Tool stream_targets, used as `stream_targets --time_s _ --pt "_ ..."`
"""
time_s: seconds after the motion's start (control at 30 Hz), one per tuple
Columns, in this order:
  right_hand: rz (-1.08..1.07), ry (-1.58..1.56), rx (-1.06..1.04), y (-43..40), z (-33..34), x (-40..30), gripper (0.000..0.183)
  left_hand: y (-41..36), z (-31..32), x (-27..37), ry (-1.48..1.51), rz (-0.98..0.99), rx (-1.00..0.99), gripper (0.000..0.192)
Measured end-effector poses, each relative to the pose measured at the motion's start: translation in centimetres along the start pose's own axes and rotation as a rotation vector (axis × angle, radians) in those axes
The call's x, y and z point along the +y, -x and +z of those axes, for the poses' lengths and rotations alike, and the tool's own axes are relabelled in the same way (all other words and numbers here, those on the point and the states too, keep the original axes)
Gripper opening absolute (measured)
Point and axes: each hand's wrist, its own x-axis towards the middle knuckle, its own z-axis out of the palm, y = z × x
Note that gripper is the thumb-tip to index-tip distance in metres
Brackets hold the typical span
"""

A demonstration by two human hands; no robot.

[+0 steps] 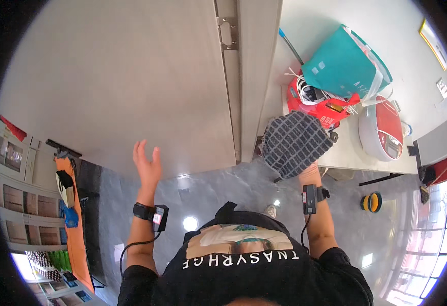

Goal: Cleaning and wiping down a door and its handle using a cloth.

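Note:
My right hand (pixel 310 174) is mostly hidden behind a dark grey checked cloth (pixel 298 143), which it holds up and which looks spread over the fingers. My left hand (pixel 147 164) is raised with fingers apart and holds nothing, in front of the lower part of a large light wooden door (pixel 131 88). Whether it touches the door I cannot tell. A metal hinge (pixel 229 33) joins the door to its frame (pixel 256 76). Each wrist wears a black strap with a small cabled box.
Right of the frame, a white table (pixel 380 166) carries a red bag (pixel 311 107) with cables, a teal bag (pixel 342 69) and a red-and-white appliance (pixel 382 130). A yellow-and-black bin (pixel 371 201) stands on the grey floor. An orange-topped table (pixel 76 225) is at the left.

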Motion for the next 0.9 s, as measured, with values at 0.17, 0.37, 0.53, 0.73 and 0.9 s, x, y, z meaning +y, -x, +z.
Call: stream_targets --time_s 0.17,0.37,0.53,0.73,0.9 --pt "-0.009 0.329 0.266 -2.3 2.0 1.0 0.047 0.5 -1.2 0.0 -0.014 -0.052 0.046 0.04" --pt "0.034 0.301 0.197 -10.0 8.1 1.9 0.04 4.9 -2.5 -4.9 -0.148 -0.18 0.076 0.041" --pt "-0.684 1.414 0.149 -18.6 15.3 7.2 0.037 8.1 -4.8 -9.6 -0.277 -0.194 0.046 0.039" --pt "-0.735 1.793 0.487 -21.2 5.1 13.9 0.045 8.5 -6.5 -10.3 -0.301 -0.273 0.093 0.037" --pt "-0.073 1.432 0.675 -14.8 -6.5 14.1 0.053 6.5 -5.1 -10.3 -0.277 -0.209 -0.099 0.034"
